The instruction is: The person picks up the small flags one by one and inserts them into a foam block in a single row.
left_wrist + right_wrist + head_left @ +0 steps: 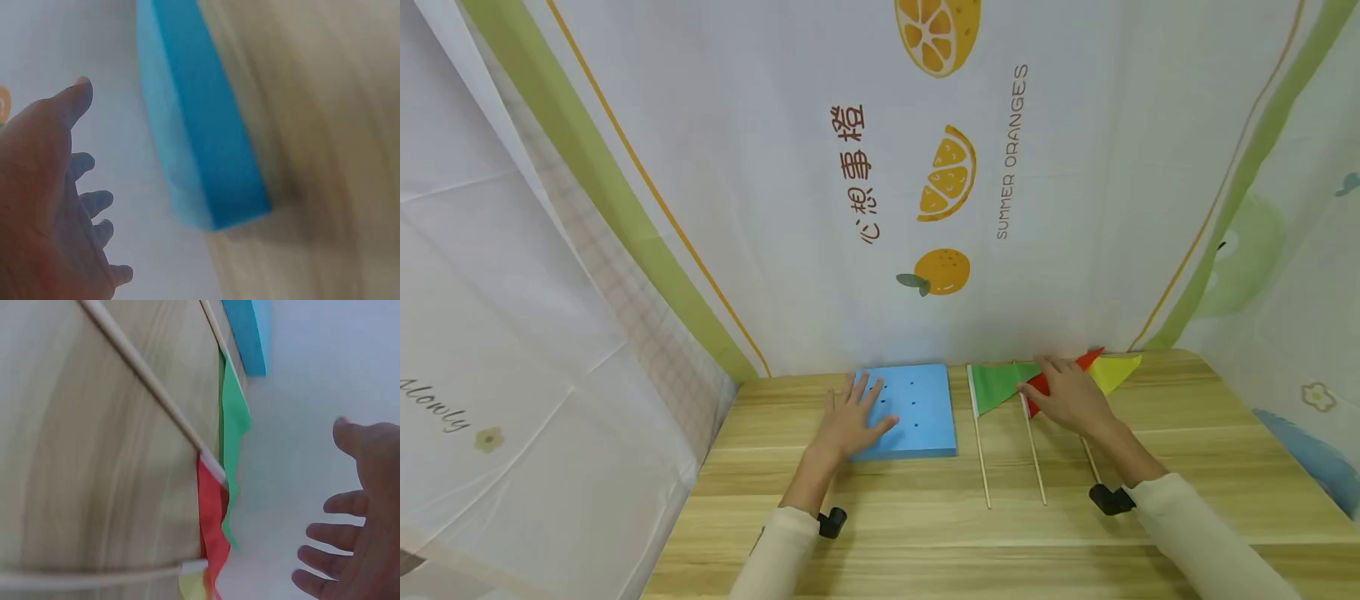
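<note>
In the head view my left hand (848,423) is over the left part of a flat blue block (934,408) with several small holes, fingers spread. The left wrist view shows that hand raised off the block's thick edge (215,150). My right hand (1071,402) hovers over a red flag (1092,358), hiding its middle; its fingers are loosely extended and hold nothing. Left of the red flag lies a green triangular flag (994,387), whose tip overlaps it. A yellow flag (1114,372) lies partly under the red one. Each flag has a thin wooden stick.
The block and flags lie along the back of a wood-grain table (925,525). Behind it hangs a white curtain (760,208) printed with oranges, and more printed cloth encloses both sides. A black wrist device (832,523) is strapped near each sleeve.
</note>
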A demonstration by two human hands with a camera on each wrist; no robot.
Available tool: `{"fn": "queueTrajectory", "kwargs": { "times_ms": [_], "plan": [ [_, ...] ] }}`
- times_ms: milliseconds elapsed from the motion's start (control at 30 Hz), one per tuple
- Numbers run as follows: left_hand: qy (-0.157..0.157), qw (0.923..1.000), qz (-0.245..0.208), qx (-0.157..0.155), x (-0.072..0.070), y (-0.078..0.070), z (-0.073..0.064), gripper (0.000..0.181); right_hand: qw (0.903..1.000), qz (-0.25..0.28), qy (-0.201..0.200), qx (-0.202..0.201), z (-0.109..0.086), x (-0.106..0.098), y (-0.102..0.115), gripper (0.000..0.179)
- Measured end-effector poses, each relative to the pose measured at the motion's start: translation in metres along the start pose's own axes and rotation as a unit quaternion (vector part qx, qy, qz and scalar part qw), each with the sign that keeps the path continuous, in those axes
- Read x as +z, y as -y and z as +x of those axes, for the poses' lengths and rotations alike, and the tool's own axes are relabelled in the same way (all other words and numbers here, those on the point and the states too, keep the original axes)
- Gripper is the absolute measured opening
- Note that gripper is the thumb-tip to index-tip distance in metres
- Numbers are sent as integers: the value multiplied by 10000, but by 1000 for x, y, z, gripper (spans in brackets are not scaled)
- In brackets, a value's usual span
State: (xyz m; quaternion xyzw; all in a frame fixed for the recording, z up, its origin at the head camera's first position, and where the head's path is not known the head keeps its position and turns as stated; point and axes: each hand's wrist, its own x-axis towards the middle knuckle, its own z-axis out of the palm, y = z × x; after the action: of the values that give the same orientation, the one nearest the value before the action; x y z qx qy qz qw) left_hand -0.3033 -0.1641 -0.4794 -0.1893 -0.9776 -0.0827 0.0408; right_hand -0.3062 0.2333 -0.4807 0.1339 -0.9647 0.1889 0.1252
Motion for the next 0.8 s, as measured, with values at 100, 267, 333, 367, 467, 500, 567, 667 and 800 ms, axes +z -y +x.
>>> {"fn": "queueTrajectory", "kwargs": {
  "times_ms": [100, 267, 333, 367, 467, 500, 567, 667, 800],
  "plan": [
    [-8, 9999, -4, 136, 8, -6, -2, 79, 9998, 203, -88, -11, -2, 6, 9, 64],
    [-7, 9997, -1, 231, 18, -12, -6, 76, 9988, 488, -71, 75, -7, 16, 25, 50],
    [26, 9997, -32, 253, 23, -13, -6, 75, 9979, 637, -4, 134, -9, 22, 31, 45],
    [42, 9996, -86, 261, 25, -14, -6, 74, 9974, 700, 60, 182, -10, 25, 34, 42],
    [114, 9994, -206, 260, 29, -16, -6, 74, 9947, 874, 374, 391, -12, 34, 42, 35],
    [126, 9993, -213, 270, 31, -16, -6, 74, 9936, 911, 474, 468, -12, 38, 45, 33],
    [201, 9990, -299, 255, 30, -18, -8, 73, 9919, 918, 646, 595, -13, 45, 49, 28],
    [329, 9985, -380, 218, 29, -21, -10, 73, 9901, 961, 769, 677, -15, 55, 55, 22],
    [446, 9978, -439, 197, 29, -23, -12, 72, 9886, 1031, 873, 667, -20, 63, 63, 26]
  ]
}}
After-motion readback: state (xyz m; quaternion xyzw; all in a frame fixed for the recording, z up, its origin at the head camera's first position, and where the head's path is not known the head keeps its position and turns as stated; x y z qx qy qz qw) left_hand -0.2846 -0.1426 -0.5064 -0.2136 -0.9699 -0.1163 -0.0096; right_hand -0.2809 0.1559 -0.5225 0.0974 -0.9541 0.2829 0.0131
